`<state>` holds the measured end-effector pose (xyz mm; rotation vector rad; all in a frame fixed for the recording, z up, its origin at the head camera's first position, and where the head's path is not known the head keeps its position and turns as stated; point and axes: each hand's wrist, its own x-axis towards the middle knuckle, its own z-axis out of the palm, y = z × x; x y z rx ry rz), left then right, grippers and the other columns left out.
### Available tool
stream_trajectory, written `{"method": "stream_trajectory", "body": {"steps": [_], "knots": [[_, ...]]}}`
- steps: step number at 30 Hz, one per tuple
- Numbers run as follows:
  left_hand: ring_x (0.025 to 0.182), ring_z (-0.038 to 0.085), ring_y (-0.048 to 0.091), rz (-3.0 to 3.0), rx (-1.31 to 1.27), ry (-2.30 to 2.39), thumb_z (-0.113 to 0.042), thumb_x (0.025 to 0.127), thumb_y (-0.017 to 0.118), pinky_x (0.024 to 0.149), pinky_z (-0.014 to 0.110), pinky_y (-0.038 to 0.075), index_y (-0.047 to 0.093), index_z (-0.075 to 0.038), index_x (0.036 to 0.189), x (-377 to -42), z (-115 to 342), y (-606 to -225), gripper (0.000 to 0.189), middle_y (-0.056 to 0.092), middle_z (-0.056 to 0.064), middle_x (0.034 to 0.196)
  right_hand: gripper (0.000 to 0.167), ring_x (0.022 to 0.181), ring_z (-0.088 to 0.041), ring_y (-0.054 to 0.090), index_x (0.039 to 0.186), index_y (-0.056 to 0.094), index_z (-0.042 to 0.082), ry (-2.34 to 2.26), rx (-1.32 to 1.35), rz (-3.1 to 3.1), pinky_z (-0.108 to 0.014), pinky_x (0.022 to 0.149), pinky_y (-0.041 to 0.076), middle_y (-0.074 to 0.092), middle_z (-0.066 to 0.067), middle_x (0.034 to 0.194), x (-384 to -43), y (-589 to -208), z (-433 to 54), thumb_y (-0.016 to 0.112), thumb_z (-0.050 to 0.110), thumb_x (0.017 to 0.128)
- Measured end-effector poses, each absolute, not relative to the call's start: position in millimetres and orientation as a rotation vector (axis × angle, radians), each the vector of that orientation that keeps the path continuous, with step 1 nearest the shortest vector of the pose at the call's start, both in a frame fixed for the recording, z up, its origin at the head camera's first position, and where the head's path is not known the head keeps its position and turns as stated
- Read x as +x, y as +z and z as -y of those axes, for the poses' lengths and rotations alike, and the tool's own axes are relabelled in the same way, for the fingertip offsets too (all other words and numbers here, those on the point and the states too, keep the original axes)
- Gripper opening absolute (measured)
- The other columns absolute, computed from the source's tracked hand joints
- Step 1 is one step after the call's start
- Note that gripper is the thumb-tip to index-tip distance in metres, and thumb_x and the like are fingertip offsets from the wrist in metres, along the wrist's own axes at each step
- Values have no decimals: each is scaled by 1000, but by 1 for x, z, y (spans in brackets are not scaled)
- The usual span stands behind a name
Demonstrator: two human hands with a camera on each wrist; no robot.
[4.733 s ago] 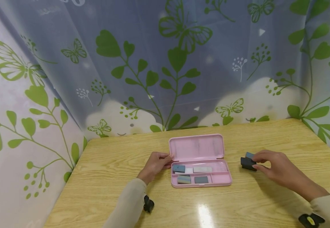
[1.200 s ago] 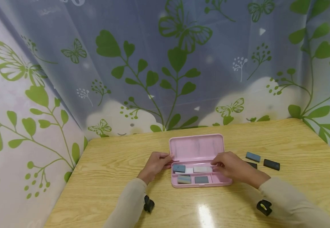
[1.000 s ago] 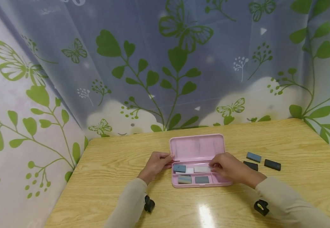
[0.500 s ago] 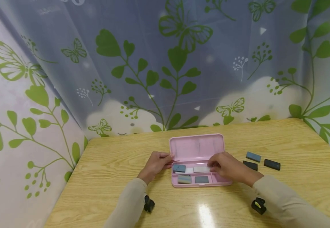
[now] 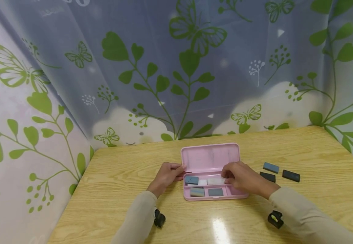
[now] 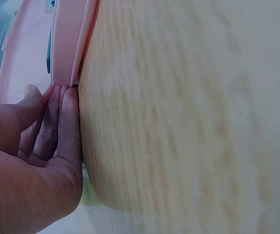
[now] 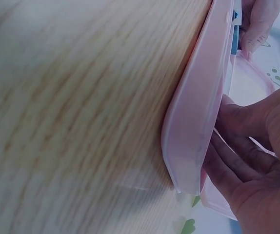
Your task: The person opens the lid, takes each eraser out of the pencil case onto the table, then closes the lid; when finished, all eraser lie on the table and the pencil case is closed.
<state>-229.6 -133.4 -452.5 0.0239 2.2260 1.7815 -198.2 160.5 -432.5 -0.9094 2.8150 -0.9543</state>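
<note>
An open pink plastic pencil case [image 5: 210, 157] lies on the table with its lid folded back. My left hand [image 5: 166, 176] holds its left end, thumb on the lid's edge and fingers against the end wall. In the back compartment are a blue eraser [image 5: 191, 180] over white ones and a white eraser [image 5: 215, 181]. The front compartments hold a striped eraser [image 5: 197, 192] and a grey-blue eraser [image 5: 216, 192]. My right hand [image 5: 244, 178] reaches into the case's right end, bent fingertips overlapping the white eraser's right end; I cannot tell if they pinch it.
Right of the case lie a blue block [image 5: 271, 167] and two black blocks, one [image 5: 291, 175] farther right and one [image 5: 267, 177] beside my right hand. The wooden table [image 5: 118, 169] ends at a leaf-patterned curtain [image 5: 152, 84] behind and at the left.
My right hand set black and blue blocks down on the table at the right, then came left into the pencil case and edged farther left. My left hand stays on the case.
</note>
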Motion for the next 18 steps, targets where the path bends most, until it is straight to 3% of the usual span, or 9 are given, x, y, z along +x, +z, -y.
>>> {"method": "stream_trajectory", "body": {"steps": [18], "knots": [[86,12,71,-2213,31,1793,-18,102,64,80,28,62,72,6,119,-229,133,-452,30,74,16,105,12,78,-9,67,94,75,0,-1055,-991,-2778,-21,68,59,72,-2,87,-199,-439,-162,75,-9,86]]}}
